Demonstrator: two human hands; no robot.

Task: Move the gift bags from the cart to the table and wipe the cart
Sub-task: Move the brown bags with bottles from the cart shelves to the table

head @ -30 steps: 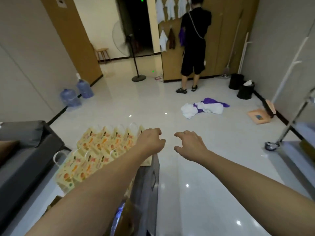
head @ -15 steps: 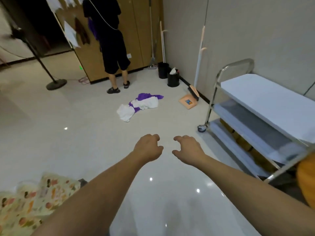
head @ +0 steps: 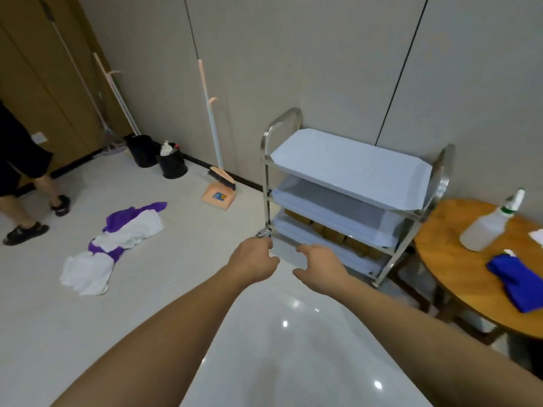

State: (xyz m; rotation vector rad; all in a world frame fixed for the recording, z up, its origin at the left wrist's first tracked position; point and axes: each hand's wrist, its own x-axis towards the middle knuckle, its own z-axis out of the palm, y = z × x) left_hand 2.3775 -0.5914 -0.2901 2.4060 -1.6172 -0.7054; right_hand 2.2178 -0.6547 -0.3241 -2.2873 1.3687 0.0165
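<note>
A steel three-shelf cart (head: 349, 168) stands against the grey wall, its top and middle shelves bare. Yellowish gift bags (head: 329, 232) sit in a row on its bottom shelf, partly hidden by the shelf above. My left hand (head: 254, 259) and my right hand (head: 320, 267) are stretched out side by side in front of the cart's lower left corner, fingers loosely curled and holding nothing. A blue cloth (head: 517, 282) and a spray bottle (head: 489, 226) lie on the round wooden table (head: 458, 292) to the cart's right.
A pile of white and purple cloths (head: 114, 245) lies on the floor at left. An orange dustpan with broom (head: 217, 192) and two black bins (head: 158, 158) stand by the wall. A person's legs (head: 26, 198) are at the far left. Mops lean on the wooden door.
My view has swung right, away from the patterned gift bags on the other surface. The cart and round table have come fully into view. Both hands stay extended and empty.
</note>
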